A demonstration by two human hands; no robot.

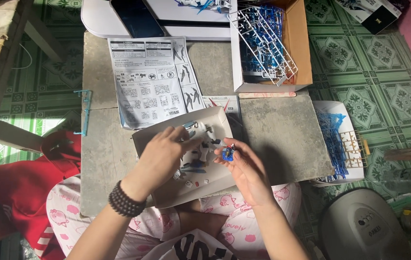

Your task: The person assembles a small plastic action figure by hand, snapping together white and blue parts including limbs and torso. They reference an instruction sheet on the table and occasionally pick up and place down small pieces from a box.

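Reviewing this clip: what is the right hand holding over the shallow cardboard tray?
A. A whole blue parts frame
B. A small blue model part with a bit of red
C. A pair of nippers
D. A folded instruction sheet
B: the right hand pinches a small blue model part at its fingertips, above the shallow cardboard tray.

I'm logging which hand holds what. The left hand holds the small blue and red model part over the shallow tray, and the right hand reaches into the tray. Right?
Hands are swapped. In the head view the right hand holds the small blue and red part, while the left hand reaches into the shallow tray.
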